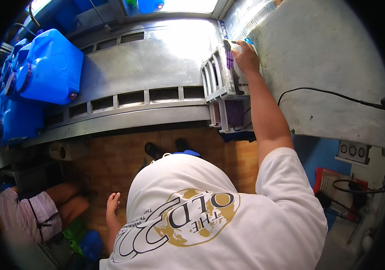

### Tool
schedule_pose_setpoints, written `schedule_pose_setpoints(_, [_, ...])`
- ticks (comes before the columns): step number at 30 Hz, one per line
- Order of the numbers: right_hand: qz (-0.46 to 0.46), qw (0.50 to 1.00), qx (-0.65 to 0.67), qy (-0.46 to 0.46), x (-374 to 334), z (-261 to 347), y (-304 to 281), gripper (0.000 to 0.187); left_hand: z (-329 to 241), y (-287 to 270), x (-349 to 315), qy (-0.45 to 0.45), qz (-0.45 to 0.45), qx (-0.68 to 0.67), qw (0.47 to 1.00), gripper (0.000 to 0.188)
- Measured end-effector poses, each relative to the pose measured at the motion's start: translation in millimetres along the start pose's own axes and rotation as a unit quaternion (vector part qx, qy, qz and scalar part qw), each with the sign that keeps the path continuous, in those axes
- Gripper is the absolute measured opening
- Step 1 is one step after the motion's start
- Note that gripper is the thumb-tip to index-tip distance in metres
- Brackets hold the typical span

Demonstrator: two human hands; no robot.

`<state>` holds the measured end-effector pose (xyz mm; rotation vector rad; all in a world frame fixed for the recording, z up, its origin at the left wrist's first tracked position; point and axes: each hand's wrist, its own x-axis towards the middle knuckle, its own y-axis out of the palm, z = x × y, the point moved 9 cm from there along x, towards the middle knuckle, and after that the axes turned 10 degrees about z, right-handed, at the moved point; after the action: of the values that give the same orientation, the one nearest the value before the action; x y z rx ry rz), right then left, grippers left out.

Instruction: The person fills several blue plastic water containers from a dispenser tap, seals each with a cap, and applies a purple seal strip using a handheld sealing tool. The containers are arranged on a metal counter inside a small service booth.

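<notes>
The right hand [247, 58] is partly covering a pale object [237, 74]. Another person [37, 213] is being cut off at the lower left.

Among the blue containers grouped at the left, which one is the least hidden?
The large front container at the group's right side, with a small outlet low on its right; the neighbouring containers are partly covered.

White rack [222, 93], blue jugs [53, 67], silver counter [165, 58], white shirt [219, 216] printed gold and black
</notes>
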<state>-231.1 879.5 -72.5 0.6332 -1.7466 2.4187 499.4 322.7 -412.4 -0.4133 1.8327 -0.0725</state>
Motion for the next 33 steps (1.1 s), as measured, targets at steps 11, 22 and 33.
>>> schedule_pose_setpoints(11, [0.565, 0.820, 0.060, 0.073, -312, 10, 44, 0.042, -53, 15, 51, 0.003, 0.088, 0.054, 0.995, 0.054])
schedule_pose_setpoints(22, [0.257, 0.958, 0.053, 0.111, -221, -9, 51, 0.038, -204, -1, 18, 0.136, -0.001, 0.112, 0.984, 0.060])
schedule_pose_setpoints(33, [0.069, 0.509, 0.662, 0.546, -287, -102, 202, 0.019, -56, 1, -15, -0.017, 0.032, 0.097, 0.995, 0.056])
